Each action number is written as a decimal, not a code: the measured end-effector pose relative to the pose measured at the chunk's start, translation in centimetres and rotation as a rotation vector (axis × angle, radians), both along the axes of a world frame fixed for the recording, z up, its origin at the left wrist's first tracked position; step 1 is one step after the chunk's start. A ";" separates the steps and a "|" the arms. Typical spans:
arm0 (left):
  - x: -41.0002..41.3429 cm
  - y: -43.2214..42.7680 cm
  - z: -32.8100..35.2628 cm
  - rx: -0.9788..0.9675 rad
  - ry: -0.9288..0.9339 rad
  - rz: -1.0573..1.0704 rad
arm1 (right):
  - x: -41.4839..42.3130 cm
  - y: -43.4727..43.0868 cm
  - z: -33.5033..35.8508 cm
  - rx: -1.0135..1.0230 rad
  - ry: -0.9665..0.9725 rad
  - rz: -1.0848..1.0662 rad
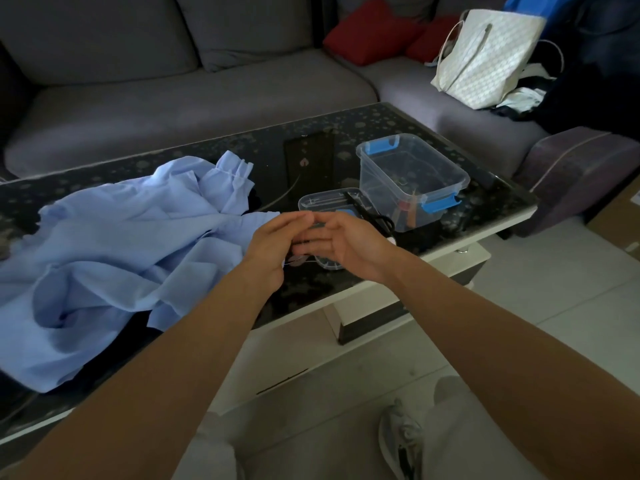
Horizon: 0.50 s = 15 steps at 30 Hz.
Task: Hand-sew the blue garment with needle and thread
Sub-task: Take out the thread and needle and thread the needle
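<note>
Where the dark, speckled glass surface (381, 121) begins at the far left, we find the crumpled light-blue cloth garment (114, 258) spread over it in loose folds, one gathered end standing up toward the back. Its right-hand folds reach up to the left hand (273, 247), which hovers above the surface near the front edge with its back toward us and its fingers (294, 221) stretched toward the other hand; we cannot tell whether their tips pinch anything. Just below the fingers a thin pale strand (310, 261) shows faintly, too fine for us to follow to either end. The right hand (349, 245) meets the left, its palm turned toward it, its fingers nearly straight and reaching in behind the left hand's fingers, the thumb raised above them. Beneath both hands lies a shallow clear plastic lid (329, 200), and a pair of black-handled scissors (379, 218) rests across its right side. Just beside that, farther right, stands a deep clear plastic box with blue latches (412, 174), open at the top, with a few small items at its bottom that we cannot make out. On the pale tiled floor (554, 306) below the right forearm we see a grey shoe (401, 434) and light trouser legs (478, 438). Behind the surface runs a grey fabric sofa (173, 91), carrying two red cushions (374, 32) and, at the far right, a white patterned tote bag (488, 60).
</note>
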<state>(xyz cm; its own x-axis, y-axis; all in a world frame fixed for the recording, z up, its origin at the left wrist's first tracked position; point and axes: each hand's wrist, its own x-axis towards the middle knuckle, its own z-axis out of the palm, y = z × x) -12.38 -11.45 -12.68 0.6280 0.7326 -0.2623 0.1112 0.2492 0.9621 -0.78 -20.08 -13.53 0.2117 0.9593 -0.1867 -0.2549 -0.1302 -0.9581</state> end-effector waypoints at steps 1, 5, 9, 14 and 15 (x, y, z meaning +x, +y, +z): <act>-0.5 -0.2 0.5 -0.016 -0.006 0.000 | -0.3 0.2 0.1 -0.008 0.086 -0.007; -1.9 -0.3 0.8 -0.012 -0.014 -0.001 | -1.2 0.7 0.6 -0.068 0.091 -0.011; -2.5 0.9 0.1 -0.049 0.032 0.068 | -2.1 0.7 0.9 -0.061 -0.029 -0.074; -3.2 2.1 0.2 0.048 0.093 0.105 | -1.9 0.7 0.7 -0.134 -0.260 -0.212; -3.4 2.3 0.2 0.133 0.125 0.117 | -1.8 0.7 0.7 -0.144 -0.336 -0.242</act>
